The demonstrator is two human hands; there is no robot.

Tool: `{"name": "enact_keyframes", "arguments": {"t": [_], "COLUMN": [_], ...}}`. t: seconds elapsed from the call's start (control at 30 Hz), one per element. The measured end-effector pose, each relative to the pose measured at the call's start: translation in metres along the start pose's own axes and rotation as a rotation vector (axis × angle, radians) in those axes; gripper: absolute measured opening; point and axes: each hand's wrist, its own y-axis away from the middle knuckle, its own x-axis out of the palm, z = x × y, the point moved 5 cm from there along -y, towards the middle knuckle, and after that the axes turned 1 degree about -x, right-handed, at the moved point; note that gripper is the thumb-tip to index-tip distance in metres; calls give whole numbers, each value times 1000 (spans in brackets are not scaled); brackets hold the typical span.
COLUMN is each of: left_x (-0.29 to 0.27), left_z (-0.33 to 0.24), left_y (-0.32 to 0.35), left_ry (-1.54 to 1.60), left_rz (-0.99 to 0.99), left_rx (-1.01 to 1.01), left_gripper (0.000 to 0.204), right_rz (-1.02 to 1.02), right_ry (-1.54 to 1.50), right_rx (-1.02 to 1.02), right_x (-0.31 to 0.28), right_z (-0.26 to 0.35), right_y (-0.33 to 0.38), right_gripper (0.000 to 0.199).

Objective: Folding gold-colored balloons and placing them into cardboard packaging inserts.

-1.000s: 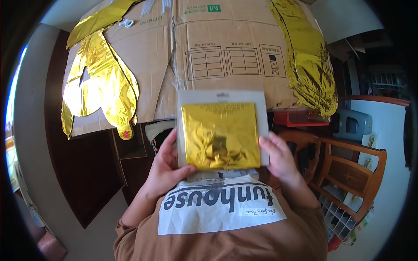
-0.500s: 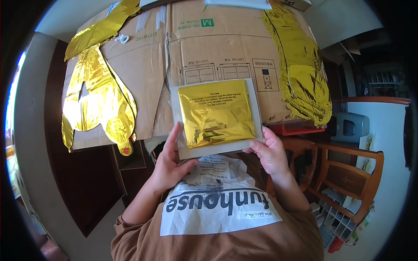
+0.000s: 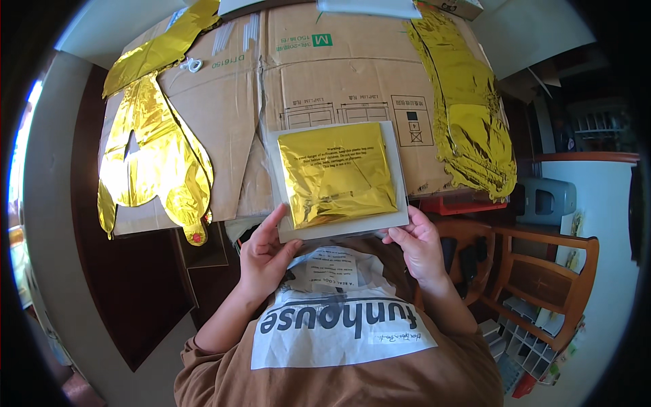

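A flat clear plastic packet (image 3: 337,178) with a folded gold foil balloon and a pale backing sheet is held up in front of me. Small dark print runs across its upper part. At its lower left corner, my left hand (image 3: 266,256) grips the edge, thumb in front and fingers partly behind. My right hand (image 3: 419,247) pinches the lower right corner the same way. Beyond lies a cardboard-covered table (image 3: 203,88). On its left is a flat gold foil balloon (image 3: 152,152) with a rounded, forked outline; on its right is a long gold foil balloon (image 3: 468,108).
Another gold foil piece (image 3: 159,51) lies at the far left. Near it are a roll of white ribbon (image 3: 193,65) and thin clear straws (image 3: 251,30). A wooden chair (image 3: 542,271) and a grey-blue plastic stool (image 3: 540,199) stand to the right. Something red (image 3: 461,203) sits under the table edge.
My left thumb has come up onto the packet's lower left corner, closing that hand on it. My right hand has shifted slightly down along its corner. The packet has barely moved.
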Motion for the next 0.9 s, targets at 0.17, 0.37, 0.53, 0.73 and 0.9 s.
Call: {"name": "enact_keyframes", "arguments": {"t": [0.17, 0.37, 0.53, 0.73, 0.9], "left_x": [4, 0, 1, -1, -5], "left_z": [3, 0, 1, 7, 11], "left_y": [-1, -6, -11, -5, -6], "left_ry": [29, -13, -13, -54, -124], "left_rz": [-22, -48, -163, -172, -196], "left_rx": [-88, -75, 19, -11, 9], "left_gripper": [65, 69, 70, 59, 50], "right_rz": [-120, -173, -192, -164, -158], "right_ry": [-47, -58, 19, -43, -101], "right_rx": [-85, -128, -105, -148, -145], "right_x": [8, 10, 12, 12, 9], "right_z": [3, -5, -6, -4, -3], "right_y": [-3, -7, -7, -10, -14], "right_gripper": [42, 41, 37, 34, 27]}}
